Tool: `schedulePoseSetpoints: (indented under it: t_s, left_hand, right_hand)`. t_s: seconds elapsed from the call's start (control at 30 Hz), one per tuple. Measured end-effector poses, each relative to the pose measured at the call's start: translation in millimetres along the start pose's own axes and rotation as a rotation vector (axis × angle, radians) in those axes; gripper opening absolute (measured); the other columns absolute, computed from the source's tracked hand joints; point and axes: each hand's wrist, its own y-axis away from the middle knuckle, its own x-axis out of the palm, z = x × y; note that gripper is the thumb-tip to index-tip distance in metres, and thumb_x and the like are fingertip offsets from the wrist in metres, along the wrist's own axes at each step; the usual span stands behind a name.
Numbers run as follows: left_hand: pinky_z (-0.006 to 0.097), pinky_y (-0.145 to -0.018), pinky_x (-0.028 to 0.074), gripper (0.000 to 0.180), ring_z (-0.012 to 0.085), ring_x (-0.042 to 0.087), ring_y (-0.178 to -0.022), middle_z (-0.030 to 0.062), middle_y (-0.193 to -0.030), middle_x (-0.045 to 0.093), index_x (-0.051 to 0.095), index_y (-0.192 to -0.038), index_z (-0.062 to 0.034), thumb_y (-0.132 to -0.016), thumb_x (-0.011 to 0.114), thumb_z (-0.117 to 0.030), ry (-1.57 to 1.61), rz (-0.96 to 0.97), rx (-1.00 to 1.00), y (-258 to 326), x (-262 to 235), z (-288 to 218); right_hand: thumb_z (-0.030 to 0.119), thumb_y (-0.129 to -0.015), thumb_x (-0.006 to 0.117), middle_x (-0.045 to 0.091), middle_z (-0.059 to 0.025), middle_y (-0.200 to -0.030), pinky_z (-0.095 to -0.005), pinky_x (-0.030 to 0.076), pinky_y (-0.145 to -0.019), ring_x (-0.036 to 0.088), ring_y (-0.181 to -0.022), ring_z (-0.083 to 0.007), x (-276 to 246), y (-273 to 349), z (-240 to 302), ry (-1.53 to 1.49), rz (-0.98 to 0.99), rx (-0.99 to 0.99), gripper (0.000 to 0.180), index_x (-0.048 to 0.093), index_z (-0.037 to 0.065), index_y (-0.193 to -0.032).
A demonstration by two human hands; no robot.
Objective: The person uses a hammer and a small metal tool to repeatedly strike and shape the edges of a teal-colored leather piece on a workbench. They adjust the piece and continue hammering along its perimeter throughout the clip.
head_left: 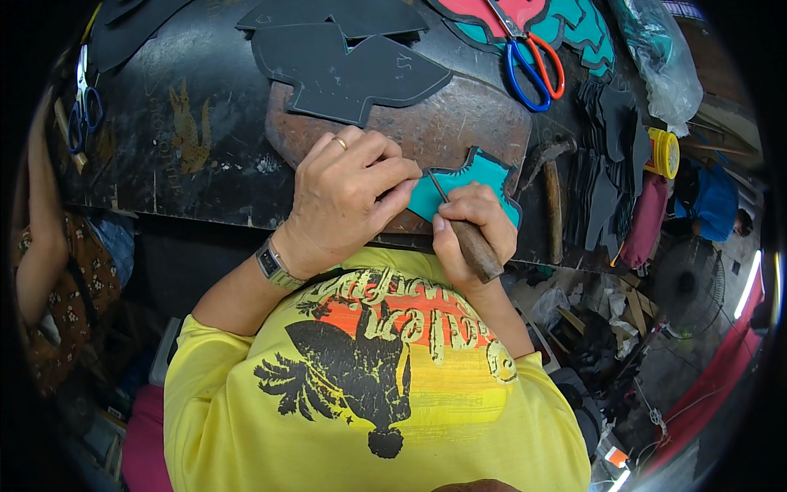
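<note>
In my right hand [477,225] is an awl [478,252] with a worn wooden handle; its thin metal shaft points away from me and to the left. The tip meets the left edge of a teal cut piece with a black border [469,182], which looks like a shoe upper. My left hand [351,184] pinches that same edge between thumb and fingers, right beside the awl tip. Beneath the piece lies a worn brown board [393,123]. Part of the teal piece is hidden under my right hand.
Black cut pieces with pale outlines [344,70] lie beyond my hands. Scissors with red and blue handles [531,74] rest at the far right, near a hammer [554,209] and stacked black strips [594,180]. Another person's arm [45,221] is at the left, below blue-handled scissors [84,115].
</note>
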Motion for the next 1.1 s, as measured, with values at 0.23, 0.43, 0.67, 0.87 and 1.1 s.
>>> schedulePoseSetpoints:
  t_s: [0.23,0.43,0.67,0.87,1.1]
  left_hand:
    - [0.037,-0.079,0.048,0.016,0.0206,0.064,-0.088,0.0013,-0.099,0.067,0.078,-0.096,-0.0098,-0.082,0.084,-0.014,0.040,0.012,-0.055,-0.5,-1.2,-2.4]
    - [0.035,-0.078,0.048,0.016,0.0208,0.065,-0.087,0.0026,-0.102,0.067,0.078,-0.096,-0.0084,-0.081,0.084,-0.012,0.045,0.014,-0.031,0.3,-4.8,0.9]
    - [0.036,-0.077,0.048,0.015,0.0209,0.065,-0.087,0.0014,-0.100,0.068,0.079,-0.094,-0.0096,-0.080,0.084,-0.011,0.064,0.022,-0.003,1.7,-3.7,4.6]
    - [0.036,-0.078,0.047,0.015,0.0197,0.064,-0.087,0.0004,-0.097,0.068,0.079,-0.095,-0.0108,-0.080,0.084,-0.012,0.055,0.034,0.008,1.2,-5.1,3.9]
    - [0.036,-0.079,0.047,0.015,0.0196,0.064,-0.089,0.0004,-0.095,0.067,0.078,-0.094,-0.0111,-0.081,0.084,-0.013,0.039,0.049,0.017,0.6,-5.8,3.8]
  right_hand:
    - [-0.007,-0.071,0.075,0.067,-0.0132,-0.080,-0.0341,0.054,-0.062,0.066,-0.068,-0.0250,2.5,-3.0,1.0,0.051,0.028,-0.035,0.023,0.068,0.000,-0.092]
    - [-0.008,-0.069,0.074,0.065,-0.0127,-0.078,-0.0347,0.051,-0.059,0.064,-0.067,-0.0258,4.7,-4.7,3.5,0.117,0.065,-0.071,0.023,0.068,0.000,-0.090]
    - [-0.009,-0.067,0.073,0.065,-0.0128,-0.079,-0.0350,0.050,-0.059,0.063,-0.066,-0.0255,2.9,-3.8,0.7,0.006,0.041,-0.065,0.024,0.068,0.001,-0.089]
    - [-0.008,-0.069,0.074,0.066,-0.0136,-0.081,-0.0343,0.051,-0.059,0.064,-0.065,-0.0251,2.4,0.3,-2.8,-0.014,0.018,-0.064,0.024,0.068,0.000,-0.091]
    - [-0.009,-0.069,0.074,0.068,-0.0130,-0.081,-0.0332,0.053,-0.061,0.066,-0.067,-0.0242,1.7,-2.1,-3.0,-0.021,0.013,-0.037,0.024,0.068,0.000,-0.091]
